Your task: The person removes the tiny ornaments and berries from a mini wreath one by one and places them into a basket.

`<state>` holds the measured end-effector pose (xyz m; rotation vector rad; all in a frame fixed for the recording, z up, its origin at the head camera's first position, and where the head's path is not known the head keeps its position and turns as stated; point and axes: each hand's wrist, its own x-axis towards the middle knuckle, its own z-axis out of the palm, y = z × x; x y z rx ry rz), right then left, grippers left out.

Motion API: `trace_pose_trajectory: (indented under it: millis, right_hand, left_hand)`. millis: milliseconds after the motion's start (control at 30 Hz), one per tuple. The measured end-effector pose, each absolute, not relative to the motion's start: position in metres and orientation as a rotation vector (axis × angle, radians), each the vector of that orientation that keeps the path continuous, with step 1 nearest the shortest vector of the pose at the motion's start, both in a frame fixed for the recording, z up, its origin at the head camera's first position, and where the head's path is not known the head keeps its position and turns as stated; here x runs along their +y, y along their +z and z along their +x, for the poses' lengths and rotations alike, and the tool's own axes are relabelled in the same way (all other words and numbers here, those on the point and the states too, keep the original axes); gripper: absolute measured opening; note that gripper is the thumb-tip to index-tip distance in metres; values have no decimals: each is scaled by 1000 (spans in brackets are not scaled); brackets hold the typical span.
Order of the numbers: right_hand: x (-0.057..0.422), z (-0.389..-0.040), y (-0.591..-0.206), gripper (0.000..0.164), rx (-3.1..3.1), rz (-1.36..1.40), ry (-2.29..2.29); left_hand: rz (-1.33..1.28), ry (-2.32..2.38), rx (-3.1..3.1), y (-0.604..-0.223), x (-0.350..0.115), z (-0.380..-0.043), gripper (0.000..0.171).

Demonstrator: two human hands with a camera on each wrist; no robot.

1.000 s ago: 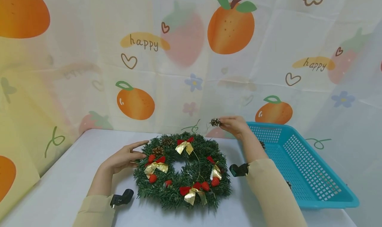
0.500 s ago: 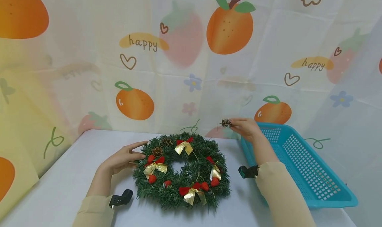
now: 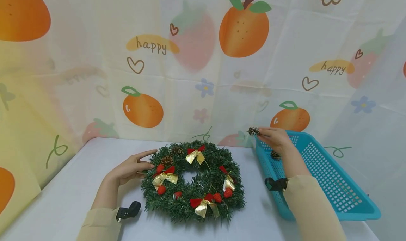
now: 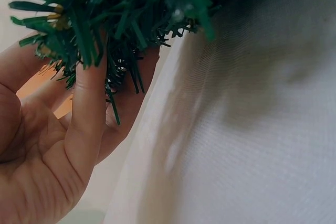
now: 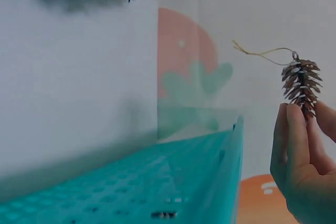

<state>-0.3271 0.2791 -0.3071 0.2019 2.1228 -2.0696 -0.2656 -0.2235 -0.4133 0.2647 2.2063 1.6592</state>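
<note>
- One white worktop (image 3: 76, 174) spans the lower frame, its left edge slanting toward the lower left; a strip of it lies between the wreath (image 3: 200, 184), lower centre, and the blue basket (image 3: 361, 216), lower right. A printed cloth (image 3: 177, 103) rises along the far edge.
- Pinecone (image 3: 253, 131), right of centre: pinched in the fingertips of the right hand (image 3: 275, 138), near the basket's far left corner and apart from the wreath; its golden loop (image 5: 257, 54) extends leftward.
- Left hand (image 3: 131, 168), left of centre: fingers spread, nearly straight, touching the wreath's left rim.
- Partly hidden: some left fingertips, behind foliage (image 4: 89, 24); a second pinecone (image 3: 275, 155) in the basket, beneath the right hand.
- Cut off: both sleeves (image 3: 314, 205), at the lower border.
</note>
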Motion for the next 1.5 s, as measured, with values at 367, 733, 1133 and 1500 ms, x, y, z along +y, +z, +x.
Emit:
trace_pose_trajectory:
  millis: [367,733,1133,1500]
  right_hand:
    - [298,-322,-302,41,1973,223,-2227]
    - [321,-319,-296,32,1795,245,-2375]
    - [343,-314,-303,28,1825,293,-2365]
    - [352,-313,-317,21,1951,470,-2297]
  left_hand:
    - [255,1648,2223,-412,-223,-265,76]
    - [274,1653,2219,-414,-224,-267,75]
    - [263,1647,2225,-413,-223,-266,75]
    - [277,1646,2220,-413,-223,-265,76]
